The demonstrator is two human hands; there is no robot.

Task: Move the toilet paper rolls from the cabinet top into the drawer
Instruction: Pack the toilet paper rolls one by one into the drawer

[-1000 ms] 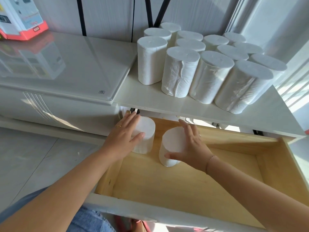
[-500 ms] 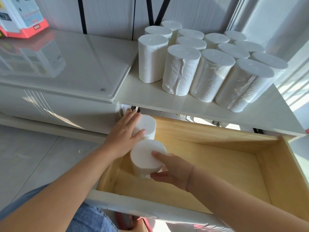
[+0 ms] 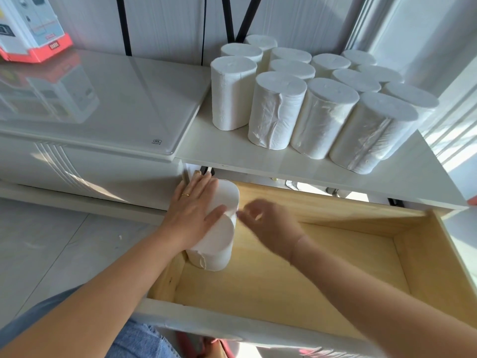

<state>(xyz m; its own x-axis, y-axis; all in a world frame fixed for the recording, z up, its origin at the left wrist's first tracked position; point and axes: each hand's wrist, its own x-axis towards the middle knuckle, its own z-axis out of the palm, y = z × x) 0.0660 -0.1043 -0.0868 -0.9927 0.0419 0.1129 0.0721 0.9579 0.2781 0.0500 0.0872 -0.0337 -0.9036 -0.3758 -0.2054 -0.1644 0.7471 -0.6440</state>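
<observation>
Toilet paper rolls [image 3: 309, 99] crowd the cabinet top [image 3: 232, 153] toward its right rear; the drawer [image 3: 284, 280] below lies open, bare rightward. Two rolls [image 3: 214, 244] stand in its left rear corner, the left hand [image 3: 192, 210] flat upon them; the right hand [image 3: 268, 223] hovers loosely curled, empty. Packing tightly against the walls seems best.

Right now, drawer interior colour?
Light natural wood, pale yellow-tan, on the drawer floor and walls; head view shows it.

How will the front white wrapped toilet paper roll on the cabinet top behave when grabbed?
The front white wrapped toilet paper roll probably feels light and squashy, since its wrapper is wrinkled. The glossy film may be slightly slippery. Standing upright and tall on the white cabinet top, it could tip against neighbouring rolls if pushed high.
</observation>
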